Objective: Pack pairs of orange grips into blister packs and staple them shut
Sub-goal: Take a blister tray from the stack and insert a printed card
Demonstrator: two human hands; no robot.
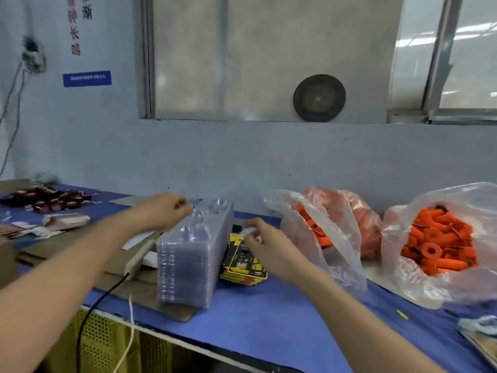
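Note:
A tall stack of clear blister packs (192, 259) stands on the blue table (269, 319). My left hand (166, 210) is at the stack's far top edge with curled fingers touching the top pack. My right hand (265, 243) hovers just right of the stack, its fingertips pinching a pale card edge above a pile of yellow-and-black insert cards (242, 265). Two clear plastic bags hold orange grips: one (320, 230) in the middle, one (441, 246) at the right, lying open.
A white power strip (138, 257) with a black cable lies on cardboard left of the stack. Packed red-and-black items (51, 201) pile at the far left by a small box (67, 220). A packed blister lies at the right front edge (481, 335). A wall stands behind.

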